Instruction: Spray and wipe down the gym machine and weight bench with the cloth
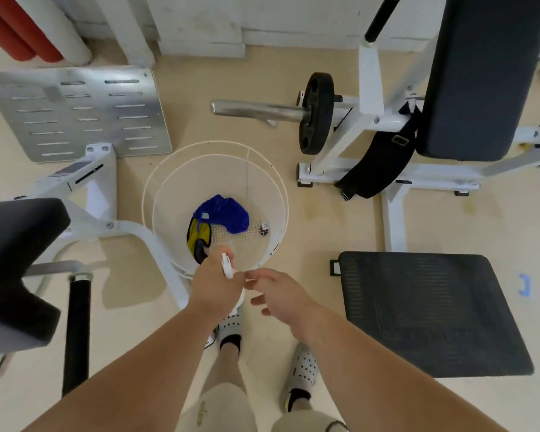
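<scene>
while the left hand (214, 283) clamps its grip round a white plastic spray bottle (227, 265), the right hand (281, 296) hangs spread above a round mesh basket (175, 194).

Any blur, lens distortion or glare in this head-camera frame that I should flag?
Head view: strong wide-angle bending, the white machine frame and pad lean outward; the left hand and right hand are slightly motion-blurred, and so is the spray bottle; lighting is soft and even, with faint shadows, and mild glare on the metal footplate.
</scene>
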